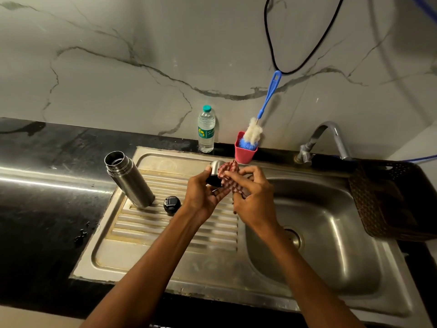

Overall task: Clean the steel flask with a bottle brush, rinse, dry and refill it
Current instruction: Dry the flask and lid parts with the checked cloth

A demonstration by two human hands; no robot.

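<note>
Left hand grips a steel cup lid as right hand pinches a checked cloth against it; open flask stands nearby.

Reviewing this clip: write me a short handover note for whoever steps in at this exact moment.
Left hand grips the steel cap; right hand holds the checked cloth against it.
Flask stands open on the drainboard, black stopper beside it.
Brush sits in the red cup; water bottle behind, capped.
Done, apparently: brushing. Left: finish drying the cap, refill, close.
</note>
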